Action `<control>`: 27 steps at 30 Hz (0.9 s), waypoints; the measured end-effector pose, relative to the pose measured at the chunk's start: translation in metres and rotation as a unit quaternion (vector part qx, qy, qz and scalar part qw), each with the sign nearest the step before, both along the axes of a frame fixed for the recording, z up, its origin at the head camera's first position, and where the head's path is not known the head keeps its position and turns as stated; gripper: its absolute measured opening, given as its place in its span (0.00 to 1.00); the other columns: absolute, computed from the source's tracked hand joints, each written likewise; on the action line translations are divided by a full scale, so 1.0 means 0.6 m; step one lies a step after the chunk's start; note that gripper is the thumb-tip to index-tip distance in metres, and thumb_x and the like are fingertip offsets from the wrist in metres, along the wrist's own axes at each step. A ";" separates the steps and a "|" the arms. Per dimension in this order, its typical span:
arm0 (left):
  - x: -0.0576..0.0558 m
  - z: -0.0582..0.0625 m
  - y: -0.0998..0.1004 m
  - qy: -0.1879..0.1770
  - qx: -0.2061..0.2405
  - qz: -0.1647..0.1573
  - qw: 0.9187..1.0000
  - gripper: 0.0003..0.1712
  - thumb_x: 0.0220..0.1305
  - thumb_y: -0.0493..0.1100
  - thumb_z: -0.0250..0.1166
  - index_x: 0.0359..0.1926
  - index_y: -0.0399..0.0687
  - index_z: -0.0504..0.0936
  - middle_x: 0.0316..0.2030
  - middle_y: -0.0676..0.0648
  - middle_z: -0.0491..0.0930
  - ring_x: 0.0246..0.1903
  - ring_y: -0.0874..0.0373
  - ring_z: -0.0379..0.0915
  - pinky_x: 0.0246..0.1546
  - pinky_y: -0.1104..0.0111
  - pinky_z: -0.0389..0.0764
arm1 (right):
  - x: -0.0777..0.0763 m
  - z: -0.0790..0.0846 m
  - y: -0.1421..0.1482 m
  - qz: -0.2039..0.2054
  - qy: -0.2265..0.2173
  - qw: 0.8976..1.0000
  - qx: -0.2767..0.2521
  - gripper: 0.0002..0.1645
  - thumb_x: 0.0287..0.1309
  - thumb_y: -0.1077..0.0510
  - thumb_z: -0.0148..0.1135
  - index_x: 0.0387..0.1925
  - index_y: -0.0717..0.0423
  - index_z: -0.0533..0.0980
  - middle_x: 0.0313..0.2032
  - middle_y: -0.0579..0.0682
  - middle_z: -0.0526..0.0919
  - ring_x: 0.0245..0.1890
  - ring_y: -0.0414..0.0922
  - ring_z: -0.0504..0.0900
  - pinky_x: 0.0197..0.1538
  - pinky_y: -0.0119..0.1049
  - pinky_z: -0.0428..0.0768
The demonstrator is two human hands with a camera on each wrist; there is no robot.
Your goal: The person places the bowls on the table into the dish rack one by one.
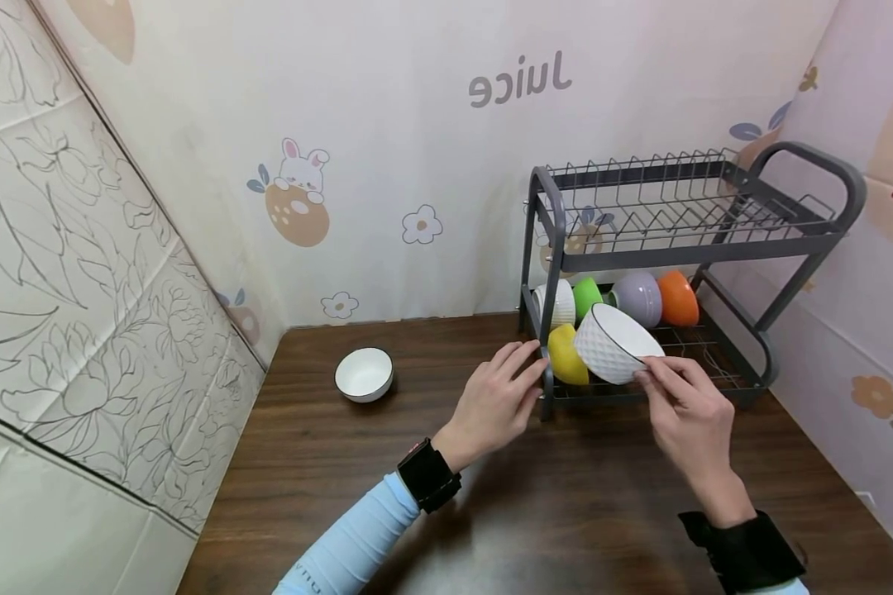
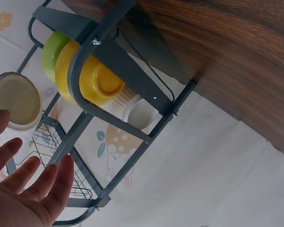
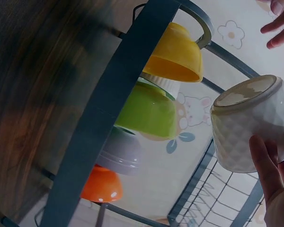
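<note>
In the head view my right hand (image 1: 690, 417) pinches the rim of a white bowl (image 1: 612, 349) with a diamond-textured side and a dark rim. The bowl is tilted, in front of the lower shelf of a grey dish rack (image 1: 640, 259). My left hand (image 1: 497, 398) has its fingers loosely extended by the rack's left front post, holding nothing; the left wrist view shows those fingers (image 2: 61, 184) spread. Behind the held bowl, the lower shelf bears a yellow bowl (image 1: 565, 357), a green bowl (image 1: 585, 296), a lilac bowl (image 1: 642, 299), an orange bowl (image 1: 678, 299) and a white ribbed bowl (image 1: 562, 304).
A small white bowl (image 1: 365, 374) with a dark rim stands upright on the brown wooden table (image 1: 298, 463), left of my left hand. The rack's upper shelf has wire slots (image 1: 655, 202). Patterned wall coverings (image 1: 387, 149) enclose the table at the back and sides.
</note>
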State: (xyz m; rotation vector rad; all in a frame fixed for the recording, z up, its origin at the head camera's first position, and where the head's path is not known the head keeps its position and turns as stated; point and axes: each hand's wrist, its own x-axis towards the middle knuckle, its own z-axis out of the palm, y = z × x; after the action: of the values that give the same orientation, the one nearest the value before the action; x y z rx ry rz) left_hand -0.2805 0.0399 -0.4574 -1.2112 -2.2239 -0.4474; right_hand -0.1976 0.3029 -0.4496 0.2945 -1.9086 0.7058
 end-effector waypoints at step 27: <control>-0.016 -0.012 0.016 -0.010 -0.061 0.031 0.998 0.23 0.78 0.46 0.60 0.70 0.51 0.79 0.73 0.47 0.70 0.69 0.52 0.65 0.48 0.65 0.82 | -0.048 0.002 0.106 0.048 -0.156 0.861 -0.481 0.24 0.66 0.69 0.68 0.63 0.69 0.79 0.40 0.48 0.82 0.27 0.36 0.86 0.34 0.25 0.83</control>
State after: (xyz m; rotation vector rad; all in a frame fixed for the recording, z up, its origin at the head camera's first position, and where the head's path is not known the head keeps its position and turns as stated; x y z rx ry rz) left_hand -0.2903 0.0494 -0.4647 -1.1996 -2.3285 -0.3053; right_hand -0.2265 0.3668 -0.4486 -0.3861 -1.5888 1.7473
